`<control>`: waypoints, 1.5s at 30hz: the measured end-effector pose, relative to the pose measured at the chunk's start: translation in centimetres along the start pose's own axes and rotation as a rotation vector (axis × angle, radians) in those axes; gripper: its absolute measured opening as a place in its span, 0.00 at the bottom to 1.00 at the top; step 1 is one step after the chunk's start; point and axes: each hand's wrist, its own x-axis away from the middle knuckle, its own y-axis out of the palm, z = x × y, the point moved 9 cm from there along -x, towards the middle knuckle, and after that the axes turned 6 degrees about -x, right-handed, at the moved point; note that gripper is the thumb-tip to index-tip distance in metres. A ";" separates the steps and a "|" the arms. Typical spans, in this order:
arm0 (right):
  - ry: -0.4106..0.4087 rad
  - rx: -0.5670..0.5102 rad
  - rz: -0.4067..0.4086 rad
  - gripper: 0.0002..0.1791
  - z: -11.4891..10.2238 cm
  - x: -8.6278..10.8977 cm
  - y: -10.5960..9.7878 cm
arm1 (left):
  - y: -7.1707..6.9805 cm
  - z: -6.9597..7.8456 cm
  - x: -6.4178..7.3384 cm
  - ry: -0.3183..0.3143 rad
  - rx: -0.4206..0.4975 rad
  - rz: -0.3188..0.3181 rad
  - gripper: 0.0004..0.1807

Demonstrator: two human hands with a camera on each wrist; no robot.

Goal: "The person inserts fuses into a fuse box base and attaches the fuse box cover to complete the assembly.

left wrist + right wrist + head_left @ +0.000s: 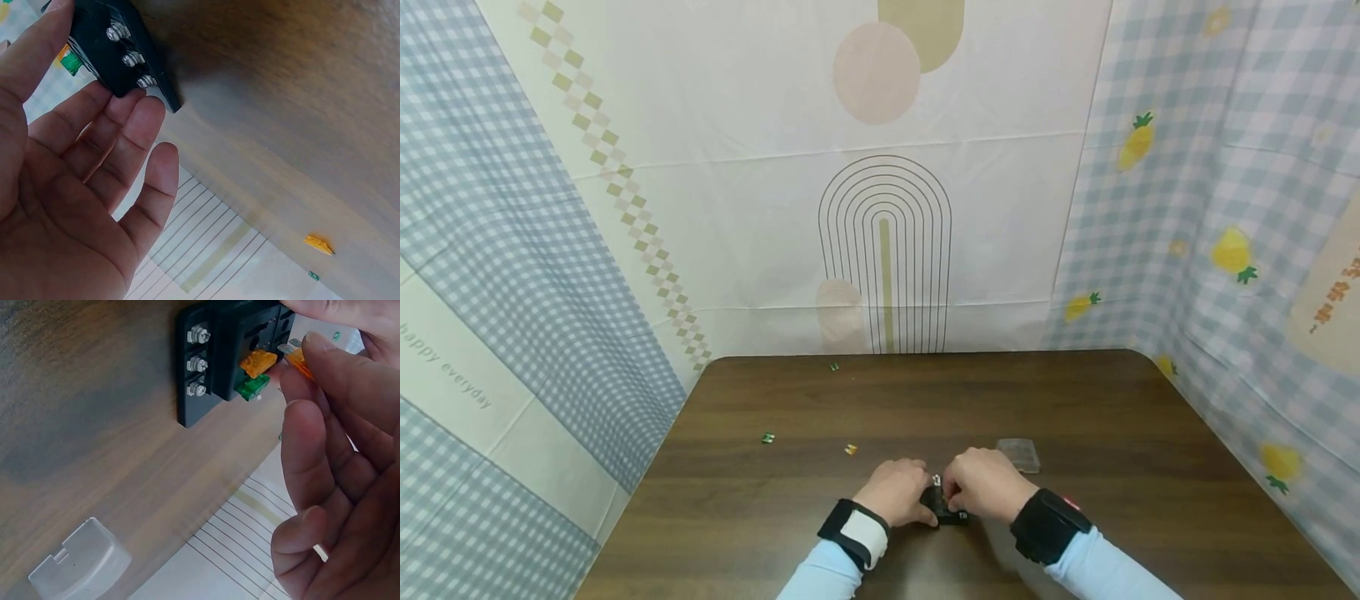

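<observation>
A black fuse block with a row of screw terminals lies on the wooden table. My left hand grips its side, thumb and fingertips against the edges in the left wrist view. An orange blade fuse and a green blade fuse sit side by side in the block. Between thumb and index finger, my right hand pinches another orange blade fuse. Its metal prongs point toward the block, close to its face; whether they touch a slot, I cannot tell.
Behind the right hand lies a clear plastic cover. Loose on the table are an orange fuse, a green fuse to the left and another green fuse at the back edge. A patterned cloth hangs behind.
</observation>
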 end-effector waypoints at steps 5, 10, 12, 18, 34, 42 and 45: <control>-0.007 0.012 -0.002 0.10 0.2 -0.1 0.5 | -0.1 0.0 0.0 0.000 -0.015 0.002 0.21; -0.022 0.050 0.014 0.11 0.3 -0.1 0.9 | 0.0 -0.1 -0.1 -0.003 -0.001 -0.015 0.21; -0.030 0.066 0.025 0.12 0.3 -0.1 1.0 | 0.1 -0.1 -0.1 -0.004 0.007 -0.021 0.21; -0.059 0.103 0.053 0.12 0.1 -0.1 1.3 | 0.0 0.0 0.0 0.003 0.006 -0.001 0.21; -0.117 0.253 0.081 0.09 -1.0 -0.3 1.9 | 0.0 0.1 0.0 0.002 0.006 -0.005 0.21; -0.121 0.280 0.076 0.08 -1.4 -0.2 1.6 | 0.2 0.0 0.0 -0.010 0.003 -0.003 0.22; -0.102 0.259 0.065 0.08 -1.1 -0.3 1.6 | 0.2 -0.1 0.0 -0.009 0.002 0.000 0.22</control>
